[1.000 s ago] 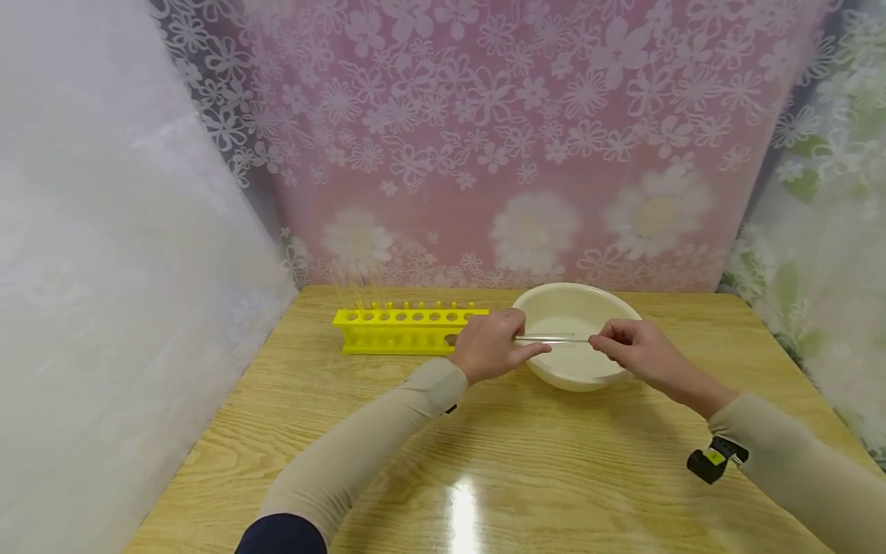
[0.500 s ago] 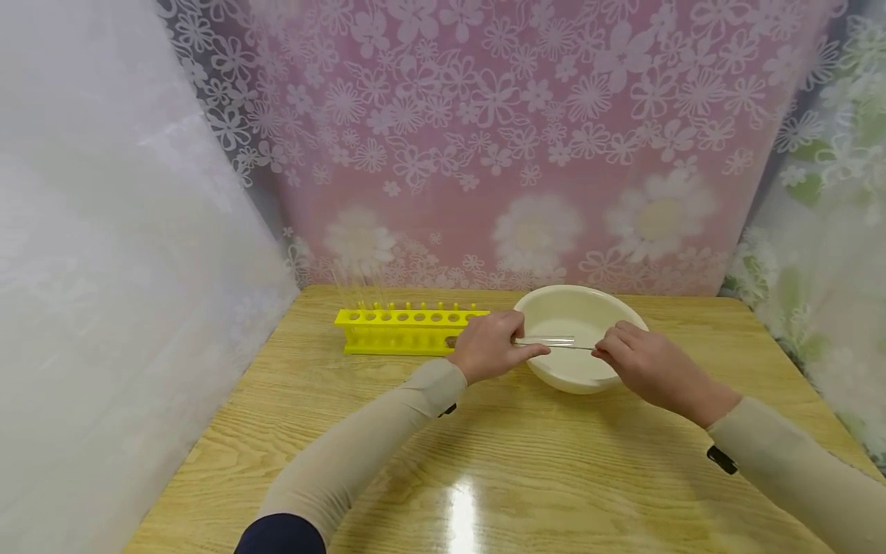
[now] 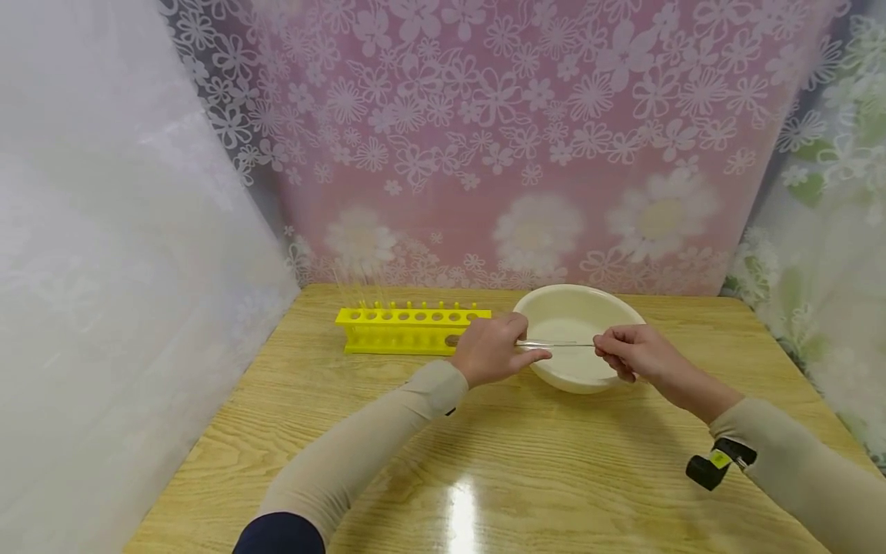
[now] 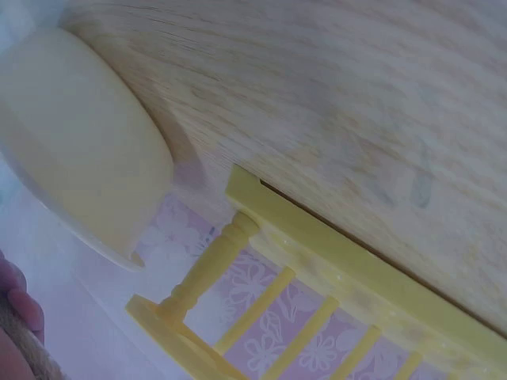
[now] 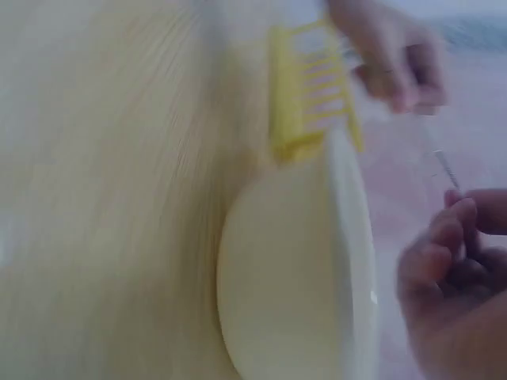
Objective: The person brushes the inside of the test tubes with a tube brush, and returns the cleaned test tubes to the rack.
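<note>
My left hand point(image 3: 487, 348) grips a clear glass test tube point(image 3: 547, 343), held level above the basin's left part with its mouth to the right. A brown brush head point(image 3: 452, 340) shows at the tube's far end, left of that hand. From the mouth comes a thin twisted wire handle point(image 5: 448, 169), pinched between thumb and fingertips of my right hand point(image 3: 640, 355). In the right wrist view this hand point(image 5: 467, 269) has its other fingers curled. At the left wrist view's lower left edge, part of my left hand point(image 4: 22, 305) and brown bristles point(image 4: 28, 336) appear.
A cream basin point(image 3: 577, 381) stands on the wooden table point(image 3: 540, 469) below the hands. Left of it is a yellow test tube rack point(image 3: 408, 350), partly behind my left hand, with several clear tubes point(image 3: 360, 288) upright in its left holes. A floral curtain point(image 3: 484, 154) hangs behind.
My right hand has rolled over and back while pinching the brush's wire, which shifted slightly. The left hand keeps its grip on the test tube in nearly the same place.
</note>
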A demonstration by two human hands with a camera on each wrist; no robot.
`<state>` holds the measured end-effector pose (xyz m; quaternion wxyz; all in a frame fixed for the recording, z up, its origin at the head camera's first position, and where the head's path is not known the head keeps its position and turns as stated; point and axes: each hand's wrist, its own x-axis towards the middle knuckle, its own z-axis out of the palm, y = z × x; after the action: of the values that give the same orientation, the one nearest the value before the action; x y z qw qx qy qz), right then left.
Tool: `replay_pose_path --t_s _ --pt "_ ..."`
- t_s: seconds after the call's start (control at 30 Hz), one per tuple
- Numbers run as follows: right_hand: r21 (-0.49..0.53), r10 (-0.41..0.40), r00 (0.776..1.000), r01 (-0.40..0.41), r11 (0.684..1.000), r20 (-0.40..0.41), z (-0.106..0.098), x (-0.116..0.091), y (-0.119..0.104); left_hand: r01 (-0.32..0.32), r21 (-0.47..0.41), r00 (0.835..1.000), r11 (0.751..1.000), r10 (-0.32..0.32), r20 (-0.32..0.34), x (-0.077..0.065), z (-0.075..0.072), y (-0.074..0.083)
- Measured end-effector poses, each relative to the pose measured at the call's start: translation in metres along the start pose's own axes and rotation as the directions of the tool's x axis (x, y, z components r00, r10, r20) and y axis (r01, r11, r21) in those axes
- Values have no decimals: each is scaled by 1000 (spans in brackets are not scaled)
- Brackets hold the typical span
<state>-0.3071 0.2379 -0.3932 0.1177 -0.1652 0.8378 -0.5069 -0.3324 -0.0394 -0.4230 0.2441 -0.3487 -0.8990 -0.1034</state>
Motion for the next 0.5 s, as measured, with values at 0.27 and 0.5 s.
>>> replay_pose_path --t_s 0.27,0.5 --pt "-775 -815 577 537 334 49 6 1 16 87 -136 996 987 -86 12 2 1 -2" --pt "-802 -893 412 588 106 184 1 3 18 78 -157 997 984 -76 18 0 0 -2"
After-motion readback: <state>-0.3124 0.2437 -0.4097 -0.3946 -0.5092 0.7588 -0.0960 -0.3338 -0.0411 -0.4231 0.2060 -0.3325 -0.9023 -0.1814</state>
